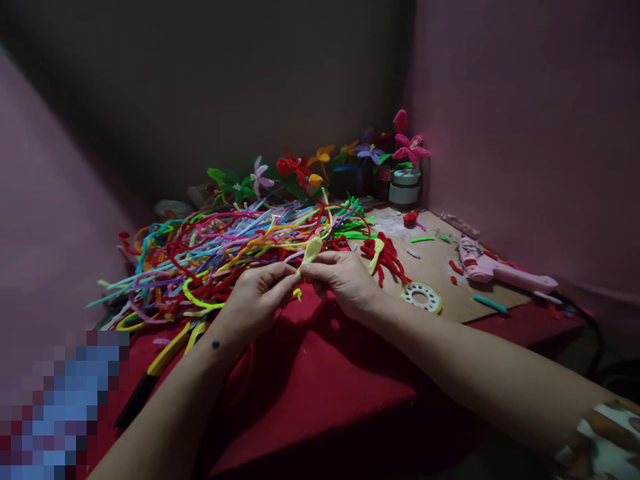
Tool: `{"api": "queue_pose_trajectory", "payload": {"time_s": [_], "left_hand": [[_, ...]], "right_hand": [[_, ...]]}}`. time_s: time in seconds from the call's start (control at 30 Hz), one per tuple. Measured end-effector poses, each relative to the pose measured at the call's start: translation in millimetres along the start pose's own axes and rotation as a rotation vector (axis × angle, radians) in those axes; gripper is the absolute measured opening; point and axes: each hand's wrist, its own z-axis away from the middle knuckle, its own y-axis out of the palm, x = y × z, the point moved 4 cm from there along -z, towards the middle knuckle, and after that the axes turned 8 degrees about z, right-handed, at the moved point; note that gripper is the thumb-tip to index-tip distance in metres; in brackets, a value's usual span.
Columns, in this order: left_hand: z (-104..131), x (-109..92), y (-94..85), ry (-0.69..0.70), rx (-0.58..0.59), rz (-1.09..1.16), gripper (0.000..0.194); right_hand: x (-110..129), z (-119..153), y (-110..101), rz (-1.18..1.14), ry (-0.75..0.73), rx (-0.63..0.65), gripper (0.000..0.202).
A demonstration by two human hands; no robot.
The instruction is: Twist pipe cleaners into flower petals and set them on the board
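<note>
Between my two hands is a pale yellow pipe-cleaner petal [313,249], its rounded loop pointing up. My left hand [257,293] pinches the lower end with thumb and forefinger. From the other side my right hand [345,280] is closed on the petal's base, its fingertips almost touching those of the left. Just right of my right hand lies a bundle of red pipe-cleaner pieces [393,261] with a pale yellow petal [377,255] on top. A small yellow twisted bit [298,294] shows below my fingers.
A heap of coloured pipe cleaners [240,240] spreads behind my left hand, with yellow-and-black pliers [167,351] in front. On the board [450,310] at right are a white tape roll [421,297] and a pink glue gun [505,270]. Pipe-cleaner flowers [411,148] and a jar [405,189] stand behind.
</note>
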Motion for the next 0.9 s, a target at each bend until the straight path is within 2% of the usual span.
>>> {"api": "queue_pose_trajectory", "payload": {"time_s": [0.1,0.2,0.33,0.4,0.43,0.5,0.6,0.63,0.7,0.77,0.9], "left_hand": [[-0.7,0.7,-0.2,0.049,-0.007,-0.134,0.025],[-0.8,2.8,7.1,0.115,0.011,-0.298,0.027],[3.7,2.3,24.4,0.265,-0.092,-0.767,0.025],[5.6,2.2,29.2,0.266,-0.112,-0.878,0.026],[5.6,2.0,28.2,0.237,-0.108,-0.833,0.026],[3.8,-0.1,18.7,0.151,-0.138,-0.603,0.026],[-2.8,-5.6,-2.3,0.054,-0.266,-0.21,0.031],[-5.8,-6.1,-5.9,0.018,-0.267,-0.103,0.033],[-11.6,-4.6,-5.6,-0.066,-0.197,0.075,0.035],[-14.6,-1.3,-1.7,-0.137,-0.16,0.176,0.031],[-17.5,4.0,0.2,-0.16,-0.276,0.242,0.023]], "right_hand": [[-1.8,0.6,2.5,-0.062,-0.007,-0.01,0.008],[-7.0,-0.6,4.8,-0.145,0.057,0.005,0.008],[-13.0,-2.1,-1.0,-0.202,0.136,-0.144,0.01],[-13.4,-3.0,-2.3,-0.219,0.148,-0.158,0.011],[-12.6,-3.5,-2.3,-0.219,0.145,-0.146,0.011],[-9.3,-4.2,-2.1,-0.191,0.115,-0.123,0.011],[-4.6,-3.8,0.6,-0.105,0.051,-0.072,0.011],[-4.4,-3.2,2.6,-0.08,0.046,-0.039,0.01],[-6.1,-1.5,6.2,-0.04,0.059,0.015,0.009],[-9.1,0.0,8.0,-0.013,0.088,0.031,0.012],[-12.3,1.3,12.5,-0.005,0.155,0.076,0.015]]}}
